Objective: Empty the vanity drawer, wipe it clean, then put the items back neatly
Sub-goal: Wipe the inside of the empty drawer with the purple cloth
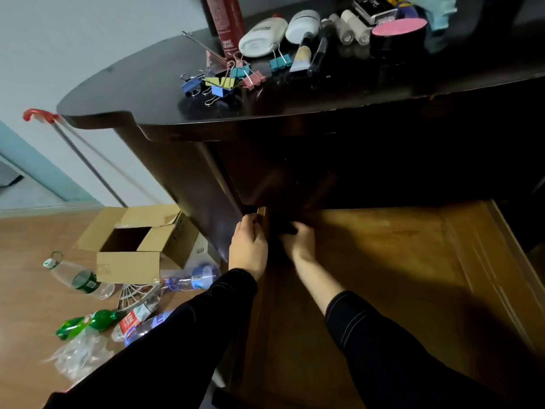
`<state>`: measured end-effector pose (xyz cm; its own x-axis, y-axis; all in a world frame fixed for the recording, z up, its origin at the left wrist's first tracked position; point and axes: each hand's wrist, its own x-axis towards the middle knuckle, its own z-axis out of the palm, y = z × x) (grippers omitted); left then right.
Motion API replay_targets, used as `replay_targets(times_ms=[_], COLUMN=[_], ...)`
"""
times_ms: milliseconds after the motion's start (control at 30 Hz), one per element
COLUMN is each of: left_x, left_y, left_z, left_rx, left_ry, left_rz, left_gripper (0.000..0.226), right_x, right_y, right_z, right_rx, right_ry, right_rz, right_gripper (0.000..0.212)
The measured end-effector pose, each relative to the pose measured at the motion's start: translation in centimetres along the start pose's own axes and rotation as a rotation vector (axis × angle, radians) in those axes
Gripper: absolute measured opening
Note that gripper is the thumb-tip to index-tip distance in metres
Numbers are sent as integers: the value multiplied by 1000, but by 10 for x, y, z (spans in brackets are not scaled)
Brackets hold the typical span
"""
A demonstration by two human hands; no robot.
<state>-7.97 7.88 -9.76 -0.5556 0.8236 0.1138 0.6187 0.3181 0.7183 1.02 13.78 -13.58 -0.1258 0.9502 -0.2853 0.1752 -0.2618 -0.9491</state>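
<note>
1. Head view: the pulled-out brown wooden vanity drawer (398,261) fills the frame from about 3 to 6 o'clock, and its visible floor is bare wood.
2. On the dark glossy vanity top (132,93) at 12 o'clock lie the drawer's items: a cluster of coloured metal binder clips (221,81), a white squat plastic bottle (262,33), a tall red spray can (225,19), and a round black jar with a pink top (398,33) at 1 o'clock.
3. On the floor at 9 o'clock an open brown cardboard box (132,243) stands with a dark interior whose contents cannot be told; plastic bottles (88,320) lie scattered at 8 o'clock.
4. The left hand (249,249) is curled over the drawer's left wall near its back corner, fingers bent around the edge.
5. The right hand (300,240), just beside it inside the drawer, presses something dark at that corner; how far its fingers are closed cannot be told.
</note>
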Motion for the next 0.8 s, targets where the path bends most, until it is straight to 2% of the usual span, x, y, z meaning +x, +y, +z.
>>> replay_targets(times_ms=[33,133,233,367,500,600,700,800], left_x=[0,-1,0,-1,0,-1,0,1], left_y=[0,0,2,2,1,0,-1,-1], left_z=[0,0,-1,0,2,2,2,2], left_rx=[4,-23,-28,-16,-31,-26,-13,-28], left_ry=[-2,-5,-8,3,2,1,8,7], left_rz=[2,6,1,2,6,8,12,20], left_gripper=[24,25,27,26,25,24,23,24], right_x=[3,-2,-10,-3,-8,-12,-10,-14], right_y=[-2,-8,-1,4,-8,4,6,-3], right_z=[-1,3,2,-1,5,4,0,2], right_rx=[39,96,73,55,92,45,44,10], right_ry=[-11,32,-6,-18,38,30,-18,18], right_rz=[31,-100,-174,-64,-212,-208,-104,-227], right_gripper=[35,26,28,35,29,31,39,37])
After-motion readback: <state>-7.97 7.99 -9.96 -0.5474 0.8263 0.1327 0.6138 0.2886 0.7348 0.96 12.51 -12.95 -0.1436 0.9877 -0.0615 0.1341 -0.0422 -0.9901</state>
